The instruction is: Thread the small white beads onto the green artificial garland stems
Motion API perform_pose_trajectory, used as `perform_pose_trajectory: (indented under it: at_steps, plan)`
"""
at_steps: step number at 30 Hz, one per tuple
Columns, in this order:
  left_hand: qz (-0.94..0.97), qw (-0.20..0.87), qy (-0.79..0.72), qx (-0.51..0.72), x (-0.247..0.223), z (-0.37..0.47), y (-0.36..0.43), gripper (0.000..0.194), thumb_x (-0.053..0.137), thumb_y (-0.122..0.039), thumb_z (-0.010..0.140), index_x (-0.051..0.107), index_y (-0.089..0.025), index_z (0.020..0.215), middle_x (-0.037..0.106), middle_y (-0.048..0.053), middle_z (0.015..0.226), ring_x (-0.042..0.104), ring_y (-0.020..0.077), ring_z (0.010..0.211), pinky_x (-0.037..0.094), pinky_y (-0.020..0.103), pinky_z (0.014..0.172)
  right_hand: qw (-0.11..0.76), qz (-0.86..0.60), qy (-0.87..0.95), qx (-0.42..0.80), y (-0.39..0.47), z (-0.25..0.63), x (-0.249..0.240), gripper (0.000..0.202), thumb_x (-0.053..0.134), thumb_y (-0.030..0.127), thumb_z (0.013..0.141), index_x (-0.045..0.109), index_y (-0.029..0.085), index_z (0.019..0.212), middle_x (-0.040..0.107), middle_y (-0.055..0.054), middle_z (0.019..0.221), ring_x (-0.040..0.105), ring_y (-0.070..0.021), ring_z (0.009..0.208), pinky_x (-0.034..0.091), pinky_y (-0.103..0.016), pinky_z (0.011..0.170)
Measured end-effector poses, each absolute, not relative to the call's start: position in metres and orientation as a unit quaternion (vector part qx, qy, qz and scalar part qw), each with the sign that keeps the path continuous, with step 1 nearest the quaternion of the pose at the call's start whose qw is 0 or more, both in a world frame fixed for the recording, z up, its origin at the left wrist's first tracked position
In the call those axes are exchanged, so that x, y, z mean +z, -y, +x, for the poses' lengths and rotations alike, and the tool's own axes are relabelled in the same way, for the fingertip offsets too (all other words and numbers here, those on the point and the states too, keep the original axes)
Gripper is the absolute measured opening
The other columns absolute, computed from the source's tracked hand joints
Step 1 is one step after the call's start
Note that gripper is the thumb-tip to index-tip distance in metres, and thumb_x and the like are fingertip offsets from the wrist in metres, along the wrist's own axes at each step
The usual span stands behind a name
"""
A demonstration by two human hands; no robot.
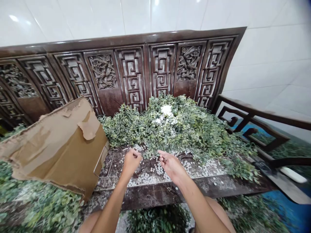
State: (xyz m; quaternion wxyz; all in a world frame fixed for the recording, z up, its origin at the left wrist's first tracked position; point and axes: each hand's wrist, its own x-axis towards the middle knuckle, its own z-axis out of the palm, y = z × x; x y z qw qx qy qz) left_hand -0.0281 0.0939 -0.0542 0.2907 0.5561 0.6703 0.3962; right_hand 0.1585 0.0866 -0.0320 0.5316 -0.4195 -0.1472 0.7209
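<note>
My left hand (132, 159) is closed just above the dark wooden seat (155, 194), its fingers pinched together; what they hold, if anything, is too small to tell. To its right my right hand (168, 162) has its fingertips drawn together, with something small and unclear between them. The two hands are apart. Many small white discs (145, 178) lie scattered on the seat around and below both hands. Behind them is a heap of green artificial foliage (199, 129), with a pile of white pieces (167, 111) on top.
A torn cardboard box (68, 155) stands at the left, beside a thin wire frame (100, 161). Behind rises a carved wooden backrest (109, 102). At the right are an armrest (267, 116) and a broad blade with a white handle (293, 174). More foliage (157, 218) lies below the seat.
</note>
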Motion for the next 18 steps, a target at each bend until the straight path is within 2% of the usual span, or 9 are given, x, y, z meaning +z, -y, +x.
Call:
perform_pose_trajectory:
  at_steps: [2,4,7,9,14,18]
  plan:
    - [0.538,0.334,-0.651,0.419,-0.052,-0.026,-0.080,0.005,0.055,-0.017,0.074,0.054,-0.017,0.078,0.068,0.004,0.075,0.068,0.0169,0.068,0.053,0.028,0.065,0.524,-0.412,0.174,0.725,-0.085,0.154,-0.033,0.019,0.072,0.009,0.059,0.072,0.014,0.078,0.060,-0.002,0.066,0.047,-0.0094,0.058,0.035,-0.020,0.048]
    - [0.524,0.374,-0.626,0.439,-0.047,-0.023,-0.067,0.018,0.059,-0.020,0.073,0.055,-0.017,0.090,0.067,0.002,0.076,0.068,0.0160,0.069,0.054,0.027,0.064,0.516,-0.399,0.200,0.731,-0.082,0.150,-0.033,0.016,0.078,0.015,0.058,0.071,0.015,0.072,0.061,-0.002,0.067,0.048,-0.0093,0.059,0.034,-0.020,0.049]
    - [0.496,0.523,-0.530,0.446,-0.037,-0.019,-0.054,0.024,0.067,-0.024,0.071,0.058,-0.017,0.092,0.062,0.000,0.076,0.066,0.0151,0.069,0.055,0.028,0.065,0.506,-0.389,0.240,0.731,-0.079,0.145,-0.034,0.023,0.085,0.027,0.054,0.067,0.015,0.063,0.057,0.001,0.062,0.045,-0.0079,0.057,0.031,-0.020,0.050]
    - [0.495,0.563,-0.509,0.422,-0.031,-0.017,-0.051,0.025,0.067,-0.030,0.074,0.061,-0.016,0.093,0.060,0.000,0.077,0.065,0.0143,0.064,0.056,0.028,0.062,0.495,-0.395,0.274,0.724,-0.077,0.144,-0.033,0.029,0.086,0.033,0.053,0.068,0.014,0.064,0.055,0.002,0.060,0.041,-0.0069,0.054,0.029,-0.020,0.049]
    - [0.544,0.590,-0.467,0.371,-0.024,-0.015,-0.045,0.036,0.064,-0.033,0.078,0.061,-0.018,0.110,0.061,0.005,0.093,0.064,0.0179,0.078,0.057,0.030,0.066,0.470,-0.414,0.349,0.697,-0.074,0.145,-0.029,0.027,0.082,0.037,0.061,0.070,0.015,0.071,0.056,0.003,0.061,0.038,-0.0065,0.052,0.026,-0.021,0.050]
    - [0.617,0.487,-0.510,0.350,-0.027,-0.010,-0.044,0.030,0.058,-0.034,0.083,0.062,-0.020,0.109,0.065,0.006,0.097,0.062,0.0188,0.086,0.054,0.031,0.075,0.454,-0.408,0.359,0.706,-0.073,0.143,-0.028,0.025,0.081,0.035,0.064,0.072,0.014,0.075,0.063,-0.001,0.071,0.050,-0.0099,0.063,0.033,-0.021,0.055]
